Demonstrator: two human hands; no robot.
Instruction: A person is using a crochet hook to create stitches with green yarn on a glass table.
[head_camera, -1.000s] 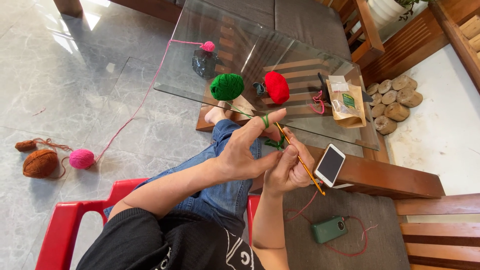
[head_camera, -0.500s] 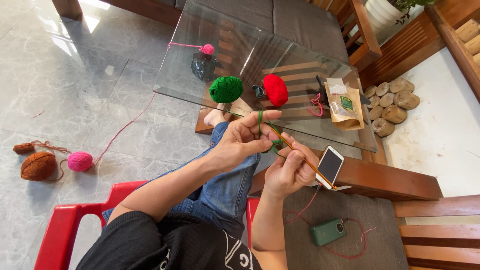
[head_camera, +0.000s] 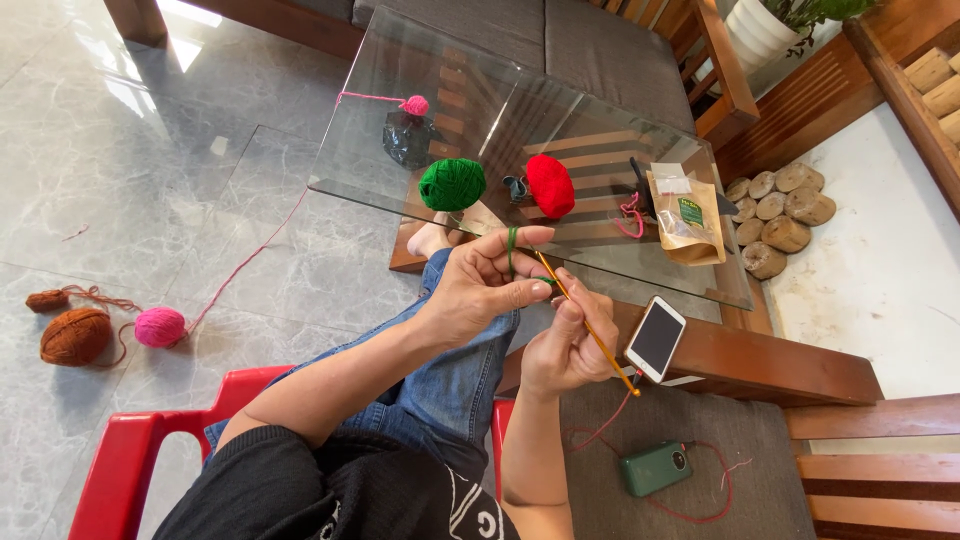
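Nearest the camera, over the lap in blue jeans, the left hand (head_camera: 478, 290) has green yarn (head_camera: 512, 252) wrapped around its raised forefinger, with thumb and middle finger pinched on a small green start of work that is too small to read clearly. Beside it, the right hand (head_camera: 565, 345) is closed around a slim yellow crochet hook (head_camera: 585, 320), its tip pointing up toward that pinch. Judging from this, the stitch goes best with the strand kept taut over the forefinger and the pinch held close under the hook tip, so the loop does not slip. Past the hands, a phone (head_camera: 655, 338) leans on the wooden armrest. Farther off, the green yarn ball (head_camera: 452, 184) and a red yarn ball (head_camera: 550, 185) sit on the glass table (head_camera: 600, 130).
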